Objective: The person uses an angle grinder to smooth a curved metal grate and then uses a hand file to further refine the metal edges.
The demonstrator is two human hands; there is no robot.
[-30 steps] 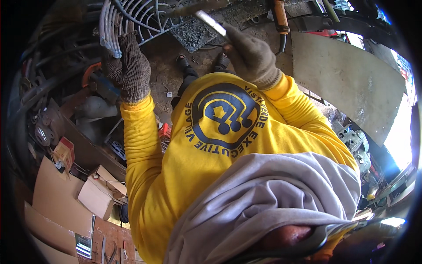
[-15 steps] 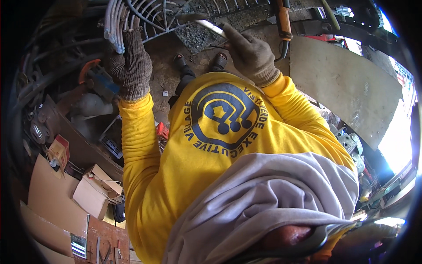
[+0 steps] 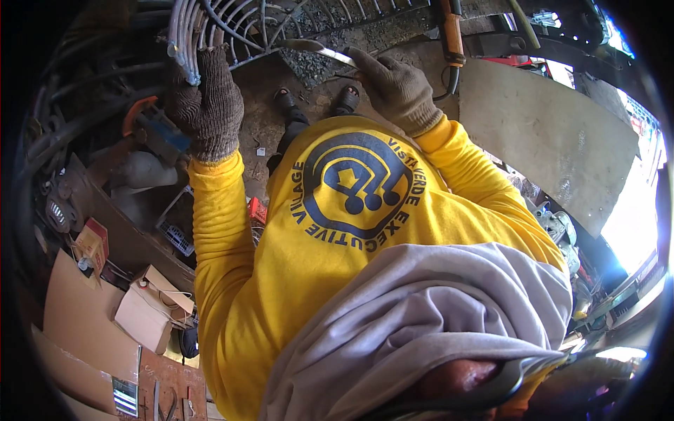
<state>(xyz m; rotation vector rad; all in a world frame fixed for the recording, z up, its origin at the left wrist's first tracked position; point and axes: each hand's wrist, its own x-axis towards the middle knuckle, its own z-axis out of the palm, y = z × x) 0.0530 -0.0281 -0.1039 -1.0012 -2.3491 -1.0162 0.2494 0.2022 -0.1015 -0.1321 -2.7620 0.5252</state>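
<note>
While the brown-gloved left hand (image 3: 214, 105) grasps the grey curved-bar metal grille (image 3: 263, 24), steady the slim curved metal tool (image 3: 324, 50) gripped in the brown-gloved right hand (image 3: 400, 91).

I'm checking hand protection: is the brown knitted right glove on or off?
On: the glove covers the right hand, which holds a slim silver metal tool, and meets the yellow fabric sleeve.

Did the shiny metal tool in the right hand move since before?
Yes: measured against the white scrap on the floor, the metal tool has come lower in the picture, nearer the yellow shirt.
</note>
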